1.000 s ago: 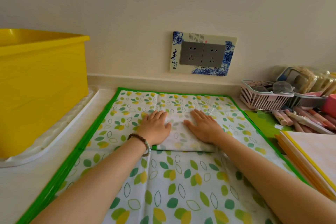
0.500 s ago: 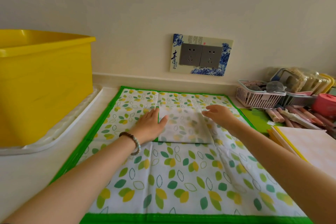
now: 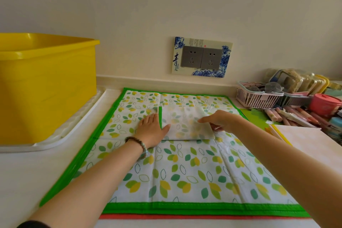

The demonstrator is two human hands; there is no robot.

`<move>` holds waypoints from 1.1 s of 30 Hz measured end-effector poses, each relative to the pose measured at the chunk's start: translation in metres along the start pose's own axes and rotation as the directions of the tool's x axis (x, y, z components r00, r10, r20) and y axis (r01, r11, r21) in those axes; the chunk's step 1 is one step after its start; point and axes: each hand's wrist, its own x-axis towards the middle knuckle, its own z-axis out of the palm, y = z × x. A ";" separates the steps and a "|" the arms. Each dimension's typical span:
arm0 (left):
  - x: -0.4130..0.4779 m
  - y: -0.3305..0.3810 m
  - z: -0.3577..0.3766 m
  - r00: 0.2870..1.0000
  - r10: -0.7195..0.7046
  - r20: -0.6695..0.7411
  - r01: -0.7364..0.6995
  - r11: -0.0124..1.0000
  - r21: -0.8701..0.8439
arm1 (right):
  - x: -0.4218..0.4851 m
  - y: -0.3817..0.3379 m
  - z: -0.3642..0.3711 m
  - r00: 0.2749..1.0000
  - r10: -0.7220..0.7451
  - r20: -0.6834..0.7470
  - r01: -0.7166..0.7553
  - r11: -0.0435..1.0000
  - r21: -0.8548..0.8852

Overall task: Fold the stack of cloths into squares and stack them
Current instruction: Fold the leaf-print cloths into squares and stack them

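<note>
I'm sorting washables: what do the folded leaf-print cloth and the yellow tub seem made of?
Folded leaf-print cloth: likely thin matte fabric, weave too fine to tell; it holds crisp creases and its print shows faintly through. Yellow tub: probably rigid moulded plastic, glossy; bright highlights sit on its rounded rim.

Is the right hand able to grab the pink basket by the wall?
Probably yes. The pink basket sits just beyond the right hand, with nothing standing in between. That hand seems to pinch the folded cloth, so it would need to let go first.
</note>
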 end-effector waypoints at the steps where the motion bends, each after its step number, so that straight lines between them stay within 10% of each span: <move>1: -0.001 0.000 0.000 1.000 0.000 -0.008 0.000 1.000 -0.010 | -0.001 -0.001 0.002 1.000 -0.004 0.013 0.003 0.995 0.097; 11: -0.006 0.022 -0.019 0.997 -0.014 -0.073 -0.020 0.895 -0.445 | -0.033 -0.008 -0.014 0.981 -0.192 0.005 0.160 0.831 0.533; 19: 0.003 0.099 -0.033 0.953 0.211 0.219 0.194 0.135 -0.972 | -0.073 0.032 -0.118 0.961 -0.266 -0.076 0.261 0.776 0.575; 28: -0.010 0.218 -0.016 0.914 0.346 0.214 0.214 0.039 -0.976 | -0.101 0.118 -0.217 0.989 -0.094 -0.112 0.138 0.855 0.500; 33: -0.017 0.264 0.012 0.878 0.370 0.304 0.245 0.199 -0.949 | -0.094 0.170 -0.252 0.985 0.116 -0.128 -0.059 0.922 0.382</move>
